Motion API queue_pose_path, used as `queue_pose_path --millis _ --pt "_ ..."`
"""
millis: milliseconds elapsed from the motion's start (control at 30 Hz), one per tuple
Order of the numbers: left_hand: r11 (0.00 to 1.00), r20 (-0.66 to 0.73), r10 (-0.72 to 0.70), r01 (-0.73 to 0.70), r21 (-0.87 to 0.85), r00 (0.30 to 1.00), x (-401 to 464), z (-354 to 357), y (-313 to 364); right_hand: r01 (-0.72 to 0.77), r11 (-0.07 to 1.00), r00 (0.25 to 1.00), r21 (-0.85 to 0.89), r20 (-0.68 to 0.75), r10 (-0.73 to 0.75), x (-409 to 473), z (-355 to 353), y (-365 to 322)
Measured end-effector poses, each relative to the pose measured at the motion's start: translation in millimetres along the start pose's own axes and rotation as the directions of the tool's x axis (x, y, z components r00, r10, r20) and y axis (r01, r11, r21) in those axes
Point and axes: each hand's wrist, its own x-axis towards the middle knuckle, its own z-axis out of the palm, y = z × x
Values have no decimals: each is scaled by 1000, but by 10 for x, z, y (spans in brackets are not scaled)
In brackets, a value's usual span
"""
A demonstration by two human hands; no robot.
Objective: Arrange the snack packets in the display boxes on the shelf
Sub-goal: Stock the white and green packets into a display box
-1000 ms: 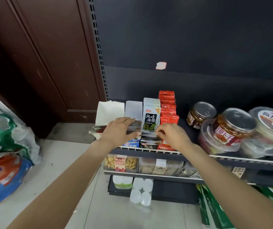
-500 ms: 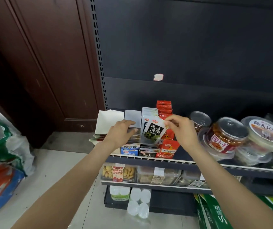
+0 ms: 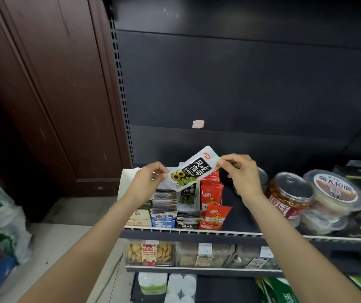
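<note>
White-black foil seaweed packet (image 3: 191,171) held tilted above display boxes (image 3: 187,221) at shelf (image 3: 240,234) front-left; lower-left end pinched by left hand (image 3: 145,182), upper-right corner pinched by right hand (image 3: 241,174).

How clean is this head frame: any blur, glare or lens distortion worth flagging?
Head view: the held seaweed packet is sharp enough to read; the jars at right look smeared. Wide-angle bending curves the door frame and the shelf edge. Lighting is dim and even, with mild sheen on the jar lids.
</note>
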Motion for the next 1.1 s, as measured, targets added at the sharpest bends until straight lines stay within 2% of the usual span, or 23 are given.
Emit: queue_pose_path --millis 67,167,233,433,533,700,833,967,1100 --pt "1000 -15 20 -20 -10 1000 -4 -35 29 -57 998 998 -9 32 57 22 -14 -25" --pt "999 -35 44 -45 -25 998 -25 -61 69 -257 956 960 138 147 237 23 0 -65" --pt "998 -42 63 -64 -22 997 -36 -63 81 -320 920 939 224 203 277 0 25 -82" --pt "997 -64 75 -77 -32 995 -57 -43 53 -335 875 931 351 264 250 -26 -1 -67" --pt "988 -44 25 -31 -154 999 -33 -39 52 -340 861 928 379 283 242 -18 -16 -32" --pt "936 -56 -19 -2 -351 998 -27 -49 117 -251 929 951 273 249 184 -60 -25 14" --pt "948 -41 -19 5 -319 999 -49 -44 128 -218 952 955 216 246 163 -87 -28 24" --pt "936 38 -42 52 -348 998 -92 -45 91 -222 955 956 198 235 174 -104 -32 4" --pt "958 70 -51 69 -278 996 -89 -67 47 -241 932 958 270 219 185 -127 -8 -4"
